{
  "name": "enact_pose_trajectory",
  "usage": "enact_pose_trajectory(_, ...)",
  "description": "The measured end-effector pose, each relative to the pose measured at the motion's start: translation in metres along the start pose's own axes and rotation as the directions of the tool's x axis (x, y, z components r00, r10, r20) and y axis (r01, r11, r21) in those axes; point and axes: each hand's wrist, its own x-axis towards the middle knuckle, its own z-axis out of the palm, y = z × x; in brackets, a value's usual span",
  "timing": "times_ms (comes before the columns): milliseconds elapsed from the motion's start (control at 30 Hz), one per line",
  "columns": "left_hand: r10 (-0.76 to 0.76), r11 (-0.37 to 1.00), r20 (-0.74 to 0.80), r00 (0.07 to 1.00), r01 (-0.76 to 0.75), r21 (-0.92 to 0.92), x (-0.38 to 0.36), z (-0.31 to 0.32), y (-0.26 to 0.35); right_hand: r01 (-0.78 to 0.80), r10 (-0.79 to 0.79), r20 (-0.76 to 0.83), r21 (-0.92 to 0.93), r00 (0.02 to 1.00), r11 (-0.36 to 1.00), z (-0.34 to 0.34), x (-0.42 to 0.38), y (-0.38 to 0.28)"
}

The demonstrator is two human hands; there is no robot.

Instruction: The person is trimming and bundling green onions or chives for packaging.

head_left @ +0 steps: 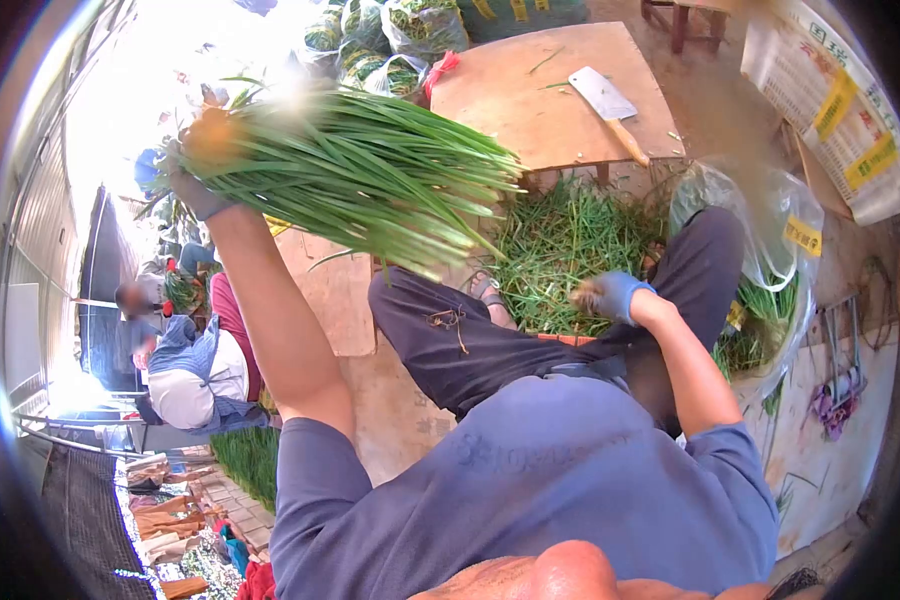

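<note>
A large bunch of long green leafy stalks [370, 170] is gripped by my gloved left hand [198, 190], raised at the upper left, with the pale cut ends pointing right. My right hand [610, 297], in a blue glove with a soiled palm side, hovers near my right thigh over a heap of loose green trimmings [565, 250]. Its fingers are curled, and whatever they hold, if anything, is too small to make out. A cleaver [605, 95] with a wooden handle lies on the wooden table [520, 120] in front of me.
Filled plastic bags [420, 28] stand behind the table. A clear bag with green stalks [770, 300] is at my right. Other people [185, 385] sit at the far left beside more greens [247, 462]. A wooden board [330, 290] lies near my left knee.
</note>
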Motion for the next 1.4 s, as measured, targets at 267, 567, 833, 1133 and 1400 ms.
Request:
enact_pose_trajectory(267,-0.12,0.993,0.131,0.984,0.118,0.021,-0.004,0.008,0.001,0.374,-0.391,-0.728,-0.198,0.562,0.906,0.019,0.112,-0.069)
enact_pose_trajectory(567,0.167,0.986,0.373,0.913,-0.165,-0.039,0.017,-0.018,0.006,0.571,-0.446,-0.551,0.814,0.705,-0.103,-0.015,0.158,-0.102)
enact_pose_trajectory(833,-0.038,0.787,0.633,0.773,0.413,-0.458,-0.012,0.03,0.051,0.648,-0.136,-0.782,0.39,0.608,0.654,-0.017,0.035,0.002)
enact_pose_trajectory(1133,0.094,0.629,0.548,0.831,0.377,-0.68,-0.012,0.043,0.054,0.093,-0.261,-0.307,-0.471,0.915,0.877,0.009,0.001,-0.014)
enact_pose_trajectory(1400,0.054,0.658,0.59,0.806,0.415,-0.628,-0.028,0.068,0.062,0.787,-0.409,-0.763,0.204,0.5,0.582,0.008,0.09,-0.083)
